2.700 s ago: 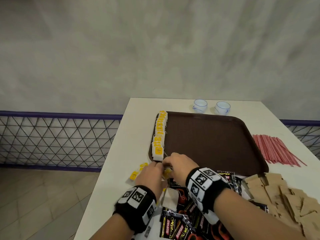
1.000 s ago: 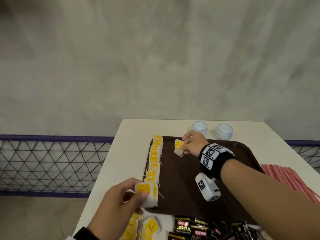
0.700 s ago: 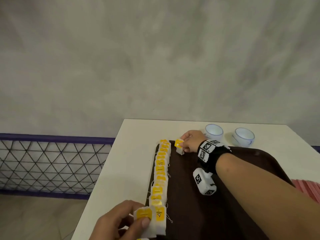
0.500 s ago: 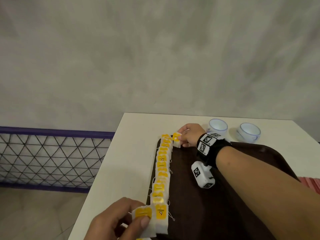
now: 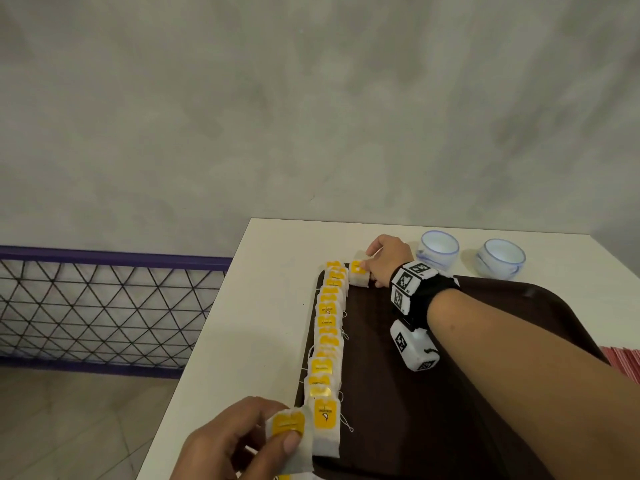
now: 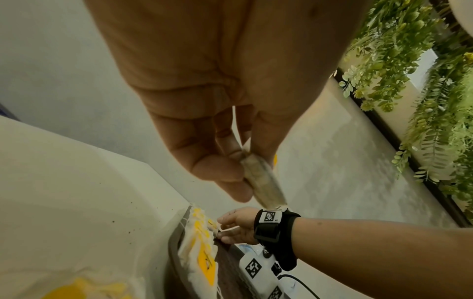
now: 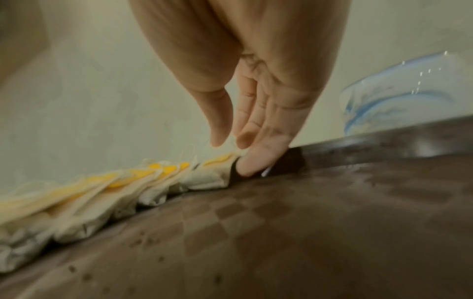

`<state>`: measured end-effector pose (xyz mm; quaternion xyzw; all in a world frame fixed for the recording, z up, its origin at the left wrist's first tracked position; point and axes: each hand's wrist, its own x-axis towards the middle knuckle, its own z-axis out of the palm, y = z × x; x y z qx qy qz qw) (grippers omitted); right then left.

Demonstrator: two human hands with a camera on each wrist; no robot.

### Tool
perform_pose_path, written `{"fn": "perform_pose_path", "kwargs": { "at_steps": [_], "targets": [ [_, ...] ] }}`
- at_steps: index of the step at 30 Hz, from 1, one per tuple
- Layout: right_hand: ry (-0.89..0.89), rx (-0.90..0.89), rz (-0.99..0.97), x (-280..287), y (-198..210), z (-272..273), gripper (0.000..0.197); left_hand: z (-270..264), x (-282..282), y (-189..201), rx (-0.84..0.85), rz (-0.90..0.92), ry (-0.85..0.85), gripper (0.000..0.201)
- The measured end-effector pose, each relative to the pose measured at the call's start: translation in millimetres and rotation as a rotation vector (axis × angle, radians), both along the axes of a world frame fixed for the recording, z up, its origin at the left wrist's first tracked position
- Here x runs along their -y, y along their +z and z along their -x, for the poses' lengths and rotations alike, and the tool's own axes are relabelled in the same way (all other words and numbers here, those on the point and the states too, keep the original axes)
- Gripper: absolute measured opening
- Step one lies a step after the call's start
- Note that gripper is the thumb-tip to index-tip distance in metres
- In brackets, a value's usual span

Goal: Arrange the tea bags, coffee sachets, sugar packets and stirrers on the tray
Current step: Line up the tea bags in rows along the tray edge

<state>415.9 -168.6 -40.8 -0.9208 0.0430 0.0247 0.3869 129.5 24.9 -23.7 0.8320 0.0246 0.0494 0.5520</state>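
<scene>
A row of yellow-tagged tea bags runs along the left edge of the brown tray. My right hand is at the tray's far left corner. Its fingers are nearly straight and touch a single tea bag that lies beside the far end of the row. My left hand is at the near left corner and pinches another tea bag between thumb and fingers, just left of the row's nearest bag. The left wrist view shows that pinched bag edge-on.
Two white cups with blue rims stand behind the tray on the white table. Red stirrers show at the right edge. The table's left edge drops to the floor beside a purple mesh fence.
My right hand has carried its tea bag from farther in on the tray to the far left corner, beside the row's end. The left hand keeps its tea bag near the row's near end.
</scene>
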Motion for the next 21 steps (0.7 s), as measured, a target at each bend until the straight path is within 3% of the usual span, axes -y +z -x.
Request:
{"fn": "perform_pose_path", "kwargs": {
  "at_steps": [3, 6, 9, 12, 16, 21],
  "targets": [
    [0.051, 0.049, 0.096, 4.3, 17.9, 14.3, 0.026, -4.4, 2.3, 4.4, -0.046, 0.057, 0.016, 0.048],
    [0.291, -0.013, -0.074, -1.4, 50.2, 57.5, 0.022, -12.9, 8.1, 8.6, -0.099, 0.173, 0.036, 0.029],
    [0.724, -0.244, -0.246, -7.0, 72.6, 118.6, 0.022, -19.8, 15.7, 10.2, -0.114, 0.267, 0.067, 0.039],
    [0.924, -0.358, -0.316, -4.3, 68.1, 161.8, 0.023, -22.4, 24.7, 12.7, -0.088, 0.322, 0.105, 0.048],
    [0.822, -0.316, -0.470, 3.4, 53.6, 175.4, 0.006, -22.1, 30.2, 15.0, -0.083, 0.317, 0.098, 0.042],
    [0.523, -0.320, -0.615, 24.6, 50.9, 144.6, 0.010, -17.5, 28.0, 14.6, -0.117, 0.272, 0.055, 0.039]
  ]
}}
